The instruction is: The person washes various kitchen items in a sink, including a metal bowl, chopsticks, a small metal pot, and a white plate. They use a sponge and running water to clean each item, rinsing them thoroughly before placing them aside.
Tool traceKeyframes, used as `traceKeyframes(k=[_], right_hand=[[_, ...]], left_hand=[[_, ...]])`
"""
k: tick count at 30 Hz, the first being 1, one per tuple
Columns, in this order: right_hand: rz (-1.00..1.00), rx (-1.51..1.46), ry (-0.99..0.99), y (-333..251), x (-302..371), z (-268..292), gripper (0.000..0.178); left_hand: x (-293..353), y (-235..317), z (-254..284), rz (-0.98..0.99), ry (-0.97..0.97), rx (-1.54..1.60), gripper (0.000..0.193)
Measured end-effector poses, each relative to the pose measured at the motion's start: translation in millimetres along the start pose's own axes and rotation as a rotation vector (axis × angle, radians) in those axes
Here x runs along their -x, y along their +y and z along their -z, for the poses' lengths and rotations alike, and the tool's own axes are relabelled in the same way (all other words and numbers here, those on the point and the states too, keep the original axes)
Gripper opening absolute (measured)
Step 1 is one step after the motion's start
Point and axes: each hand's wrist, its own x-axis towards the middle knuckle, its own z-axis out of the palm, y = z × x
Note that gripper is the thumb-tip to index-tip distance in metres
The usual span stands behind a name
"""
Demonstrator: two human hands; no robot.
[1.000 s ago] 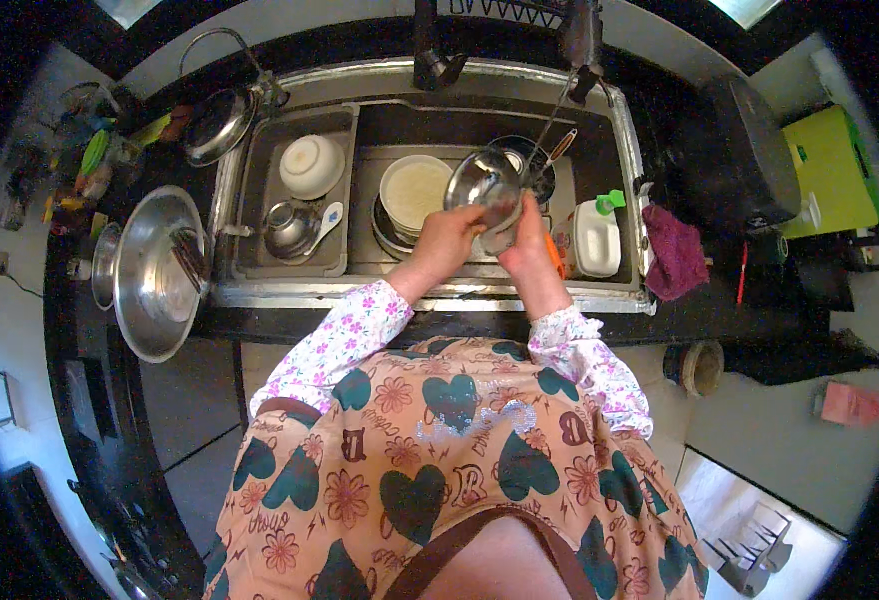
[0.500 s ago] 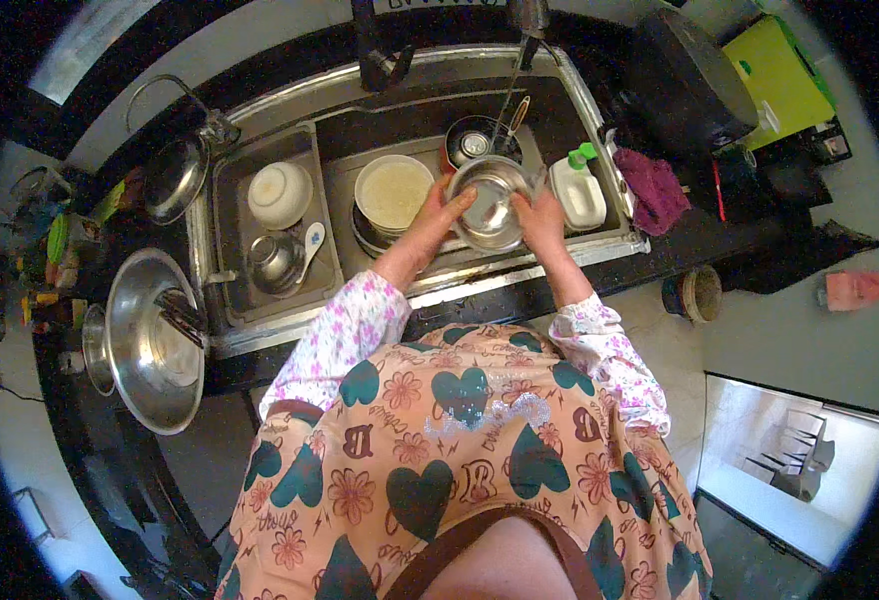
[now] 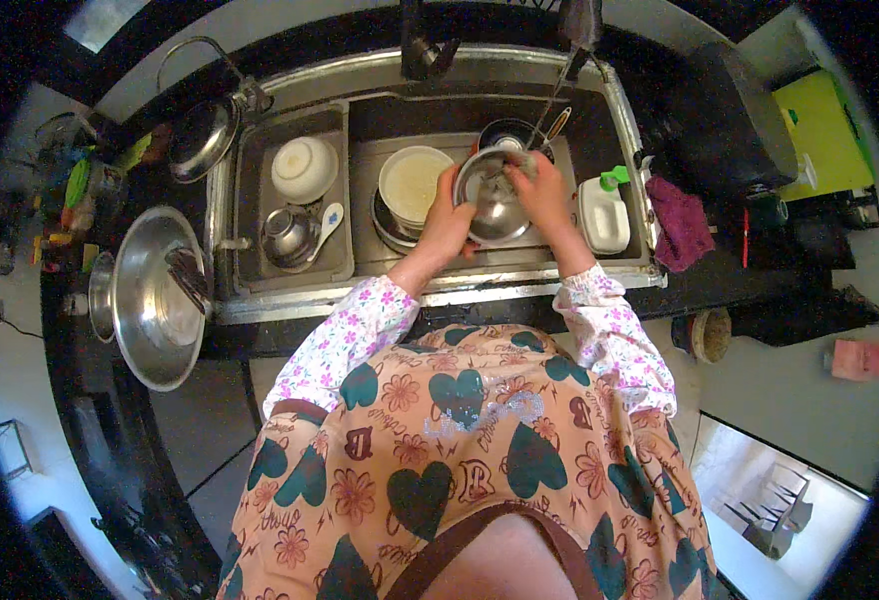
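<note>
My left hand (image 3: 447, 230) grips a shiny steel bowl (image 3: 501, 218) by its left side, tilted over the right part of the sink. Inside the bowl, near its far right rim, the bent fingers of my right hand (image 3: 548, 205) are together; what they may hold is not clear. A thin water stream (image 3: 557, 100) runs down from the tap (image 3: 581, 30) just beyond the bowl. Behind it, partly covered, lies a dark round pan (image 3: 505, 132) with a handle. Left of my left hand, a white bowl (image 3: 417, 183) with pale cloudy liquid rests on stacked dishes.
A left-hand sink tray (image 3: 247, 225) holds a white bowl (image 3: 305, 168), a small steel bowl (image 3: 290, 237) and a white spoon (image 3: 329, 228). To the right are a green-topped white bottle (image 3: 605, 220) and a purple cloth (image 3: 682, 225). A large steel basin (image 3: 150, 330) stands far left.
My right hand has moved from the bowl's right rim into its inside. The bowl has tilted, and my left hand has shifted lower on its side. The whole view has shifted slightly.
</note>
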Motion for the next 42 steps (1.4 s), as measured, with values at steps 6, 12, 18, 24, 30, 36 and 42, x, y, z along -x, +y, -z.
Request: traceKeyframes(k=[6, 12, 18, 24, 30, 36, 42], right_hand=[[-0.713, -0.981, 0.229, -23.2, 44.8, -46.1, 0.023], [0.477, 0.232, -0.012, -16.0, 20.4, -1.8, 0.023], [0.002, 0.078, 0.082, -8.1, 4.9, -7.2, 0.02], [-0.888, -0.993, -0.081, 4.1, 41.6, -48.7, 0.048], [0.04, 0.614, -0.102, 77.8, 15.3, -21.0, 0.013], [0.384, 0.992, -0.143, 68.2, 23.3, -39.4, 0.005], [0.278, 0.979, -0.263, 89.7, 35.8, -57.6, 0.008]], left_hand=[[-19.1, -41.8, -6.7, -0.46, 0.176, -0.237, 0.068], [-24.9, -22.5, 40.7, -0.055, -0.3, -0.149, 0.06], [-22.5, -20.9, -11.1, -0.152, 0.154, 0.268, 0.049], [-37.3, -58.3, -17.7, -0.585, 0.27, -0.173, 0.055], [-72.1, -65.3, 31.8, -0.39, 0.171, -0.37, 0.043], [-165.5, -86.0, 12.9, -0.442, 0.193, -0.707, 0.034], [-263.8, -132.6, -1.5, -0.261, 0.008, -1.067, 0.052]])
